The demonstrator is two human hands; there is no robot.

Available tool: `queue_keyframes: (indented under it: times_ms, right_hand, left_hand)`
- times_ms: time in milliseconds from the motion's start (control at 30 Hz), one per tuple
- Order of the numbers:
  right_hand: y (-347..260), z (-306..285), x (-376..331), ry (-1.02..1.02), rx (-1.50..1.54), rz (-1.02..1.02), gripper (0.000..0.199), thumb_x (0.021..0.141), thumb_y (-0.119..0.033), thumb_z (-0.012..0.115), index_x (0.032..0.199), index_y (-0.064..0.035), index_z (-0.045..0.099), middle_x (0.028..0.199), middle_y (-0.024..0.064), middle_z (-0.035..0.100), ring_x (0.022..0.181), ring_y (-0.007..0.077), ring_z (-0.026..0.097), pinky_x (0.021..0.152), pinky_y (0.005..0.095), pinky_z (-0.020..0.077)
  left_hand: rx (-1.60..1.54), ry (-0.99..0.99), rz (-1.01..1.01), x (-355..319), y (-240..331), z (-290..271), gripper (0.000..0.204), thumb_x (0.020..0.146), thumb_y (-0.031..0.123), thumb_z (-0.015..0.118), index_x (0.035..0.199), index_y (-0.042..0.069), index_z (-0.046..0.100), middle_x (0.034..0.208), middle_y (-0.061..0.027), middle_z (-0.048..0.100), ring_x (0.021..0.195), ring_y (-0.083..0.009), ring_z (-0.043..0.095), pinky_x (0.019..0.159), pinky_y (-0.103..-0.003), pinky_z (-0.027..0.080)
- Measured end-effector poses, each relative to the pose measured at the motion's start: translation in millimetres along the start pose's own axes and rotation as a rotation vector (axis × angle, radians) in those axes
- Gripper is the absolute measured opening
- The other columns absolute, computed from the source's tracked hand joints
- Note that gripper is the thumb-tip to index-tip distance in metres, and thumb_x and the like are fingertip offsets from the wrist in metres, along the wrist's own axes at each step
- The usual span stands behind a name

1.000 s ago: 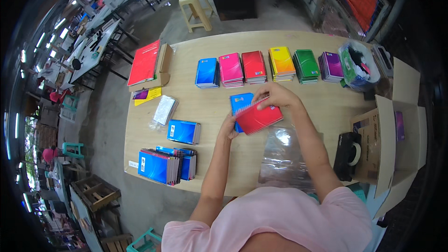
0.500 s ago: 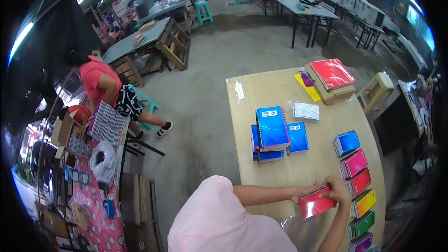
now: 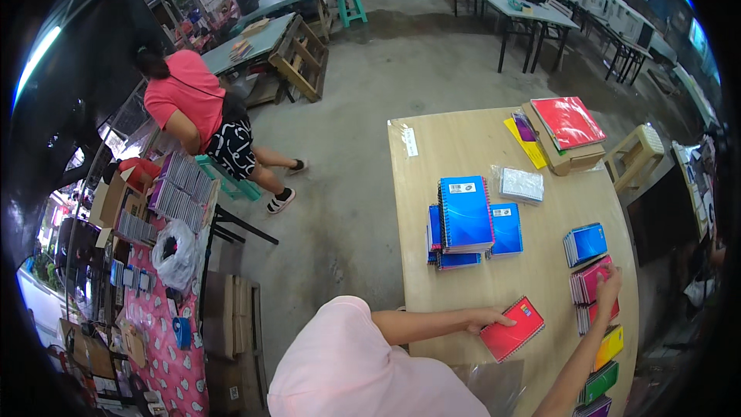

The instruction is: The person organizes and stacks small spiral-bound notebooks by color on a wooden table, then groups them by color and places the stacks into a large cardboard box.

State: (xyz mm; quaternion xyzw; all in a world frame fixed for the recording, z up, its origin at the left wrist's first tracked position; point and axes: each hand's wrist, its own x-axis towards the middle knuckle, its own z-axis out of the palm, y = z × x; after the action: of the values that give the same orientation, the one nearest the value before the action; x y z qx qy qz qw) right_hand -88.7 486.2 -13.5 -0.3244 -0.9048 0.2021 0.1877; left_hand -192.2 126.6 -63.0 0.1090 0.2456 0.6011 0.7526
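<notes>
My left hand grips the left edge of a red spiral notebook, its thumb lying on the cover. The notebook is tilted just above the near part of the light wooden table. Over at the right, my right hand pinches the right edge of the top pink notebook in a small stack. Its fingertips are partly hidden. Directly nearer to me is a stack of red notebooks, half covered by my right hand and forearm. A clear plastic sheet lies near my body.
Blue notebooks are piled mid-table beside a plastic-wrapped white pack. Small blue, yellow and green stacks line the right edge. A cardboard box sits far right. A person in pink stands left.
My right hand has let go of the red notebook and moved up and right to the pink stack. My left hand keeps the red notebook. The person at left has shifted; the view has turned slightly.
</notes>
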Motion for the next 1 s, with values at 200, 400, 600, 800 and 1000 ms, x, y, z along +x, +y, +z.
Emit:
queue_keyframes:
  times_ms: [200,400,600,800,1000]
  right_hand:
    - [73.5,-20.2,49.8,0.002,-0.346,-0.158,0.024,0.076,-0.010,0.069,0.099,-0.0054,0.068,0.116,0.0181,0.058,0.113,0.0357,0.051,0.100,0.0427,0.0405]
    - [22.5,-18.1,81.5,-0.214,-0.427,-0.199,0.029,0.067,-0.002,0.069,0.092,-0.0165,0.072,0.117,0.0103,0.058,0.118,0.0312,0.048,0.097,0.0423,0.0465]
    - [11.4,-23.5,54.6,-0.407,-0.538,-0.222,0.040,0.069,-0.007,0.073,0.101,-0.0319,0.069,0.123,0.0042,0.054,0.125,0.0257,0.043,0.094,0.0461,0.0470]
    - [17.2,-42.6,47.3,-0.345,-0.752,-0.452,0.041,0.068,-0.013,0.077,0.105,-0.0264,0.067,0.111,0.0044,0.062,0.121,0.0221,0.050,0.091,0.0455,0.0474]
    - [-64.1,-116.1,-7.3,-0.315,-0.214,0.071,0.049,0.064,-0.017,0.081,0.110,-0.0142,0.065,0.099,0.0092,0.069,0.095,0.0278,0.065,0.081,0.0393,0.0505]
  left_hand:
    - [-0.025,-0.039,-0.165,24.7,-6.5,-12.1,0.053,0.089,0.023,0.068,0.131,0.002,0.044,0.121,-0.0127,0.059,0.106,-0.0199,0.063,0.090,-0.038,0.054]
    - [0.012,0.140,-0.076,26.4,10.7,-4.5,0.054,0.090,0.015,0.064,0.136,0.002,0.039,0.127,-0.0149,0.056,0.111,-0.0234,0.060,0.094,-0.041,0.052]
    - [0.060,0.215,-0.030,56.7,21.7,5.3,0.053,0.090,0.012,0.063,0.136,0.002,0.037,0.124,-0.0142,0.056,0.109,-0.0236,0.060,0.092,-0.040,0.053]
    - [0.107,0.218,0.081,84.9,29.5,4.7,0.048,0.092,0.014,0.061,0.134,0.001,0.039,0.124,-0.0143,0.056,0.110,-0.0238,0.060,0.092,-0.040,0.053]
    - [0.111,0.208,0.127,88.5,40.7,2.3,0.050,0.094,0.014,0.060,0.137,0.004,0.036,0.125,-0.0139,0.054,0.112,-0.0256,0.059,0.092,-0.042,0.053]
